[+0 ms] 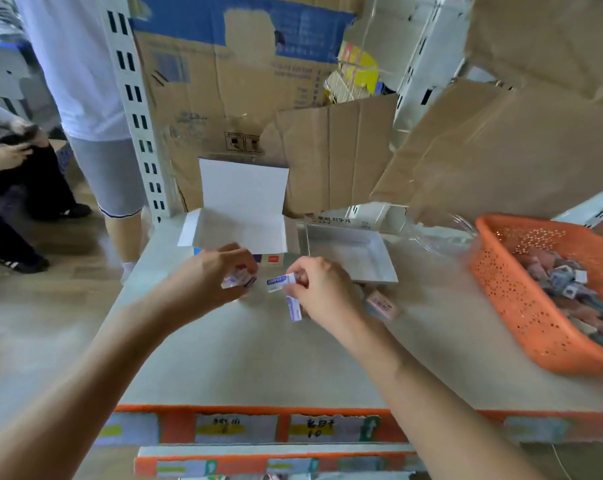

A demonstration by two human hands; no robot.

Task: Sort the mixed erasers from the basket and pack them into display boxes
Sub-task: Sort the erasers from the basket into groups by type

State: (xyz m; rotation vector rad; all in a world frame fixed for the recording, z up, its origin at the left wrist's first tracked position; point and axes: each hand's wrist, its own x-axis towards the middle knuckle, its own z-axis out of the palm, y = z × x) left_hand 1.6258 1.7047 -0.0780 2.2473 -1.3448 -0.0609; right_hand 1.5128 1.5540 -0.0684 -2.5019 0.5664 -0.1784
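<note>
The biggest thing I see is the wall of brown cardboard cartons (230, 98) stacked behind the work area, with a slotted white shelf upright (133, 109) at their left and a person in a white shirt (85, 81) standing beyond it. Below that lies the pale grey counter (258, 358), its front edge trimmed in orange with handwritten labels. On the counter's right side sits the orange perforated basket (521, 306), with the mixed erasers (563, 289) heaped inside it. At the back of the counter an open white display box (241, 202) stands with its lid tipped upright, and just to its right is a second, shallow display box (352, 251) with Korean print on its far flap. Both of my hands are out in front of the white box, close together but apart. The left hand (210, 275) is curled around a small bundle of purple-and-white erasers (237, 278); blur keeps me from counting them. The right hand (324, 289) pinches one purple-and-white eraser (281, 281) at its fingertips, pointing toward the left hand, and holds a second one (294, 308) hanging lower. A single pinkish eraser (382, 304) lies on the counter just right of that hand.
</note>
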